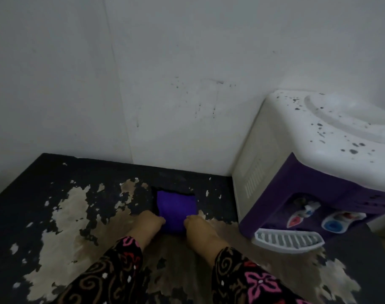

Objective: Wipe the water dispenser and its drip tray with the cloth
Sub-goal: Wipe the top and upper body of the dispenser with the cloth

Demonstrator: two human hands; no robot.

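White plaster wall (187, 62) filled the upper view, flecked with dark specks near the corner. Below it lay a black tabletop (44, 183) whose coating had peeled away in large pale patches. At the right stood the water dispenser (308, 150), a tabletop unit with a white body, a dirty, dark-spotted top and a purple front panel. Its white slotted drip tray (289, 240) jutted from the base of that panel, beneath a red tap (296, 220) and a blue tap (333, 226).

Two forearms in dark sleeves (112, 270) patterned with pink flowers and brown swirls reached in from the bottom edge.

The purple cloth (176, 210) sat folded on the tabletop near the wall, left of the dispenser and apart from it, with nothing of it touching the drip tray. The left hand (146, 223) met the cloth's left edge and the right hand (200, 227) its right edge, fingers curled down at either side. Whether they were pinching the fabric or only pressing against it could not be told, as the fingertips were hidden and the picture was soft.
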